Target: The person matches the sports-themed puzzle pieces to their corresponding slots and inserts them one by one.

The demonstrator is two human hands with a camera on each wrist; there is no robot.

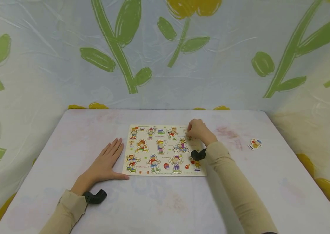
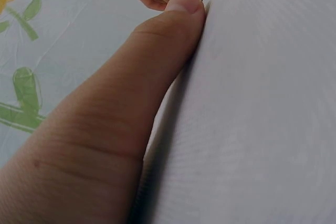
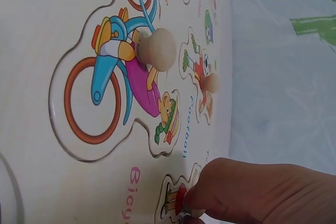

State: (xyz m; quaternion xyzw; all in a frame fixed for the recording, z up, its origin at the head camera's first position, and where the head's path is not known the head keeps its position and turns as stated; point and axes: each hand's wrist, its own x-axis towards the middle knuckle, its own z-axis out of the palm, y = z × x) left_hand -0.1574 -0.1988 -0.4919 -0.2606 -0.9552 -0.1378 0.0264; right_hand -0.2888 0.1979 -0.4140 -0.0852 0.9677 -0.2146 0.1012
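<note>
A wooden knob puzzle board (image 1: 150, 159) with printed sports figures lies flat on the table. At its upper right corner my right hand (image 1: 198, 130) pinches a small puzzle piece (image 3: 169, 203) showing a figure in red; the fingers cover most of its knob. That piece lies at its outlined place on the board in the right wrist view. My left hand (image 1: 106, 162) rests spread on the table by the board's left side, its thumb (image 2: 176, 22) touching the board's edge. The bicycle piece (image 3: 134, 80) with its round wooden knob sits in the board near the right hand.
One loose puzzle piece (image 1: 255, 144), a figure with blue on it, lies on the table (image 1: 165, 204) to the right of the board. Flower-patterned sheeting (image 1: 165, 81) stands behind and at both sides of the table. Several knobbed pieces fill the board.
</note>
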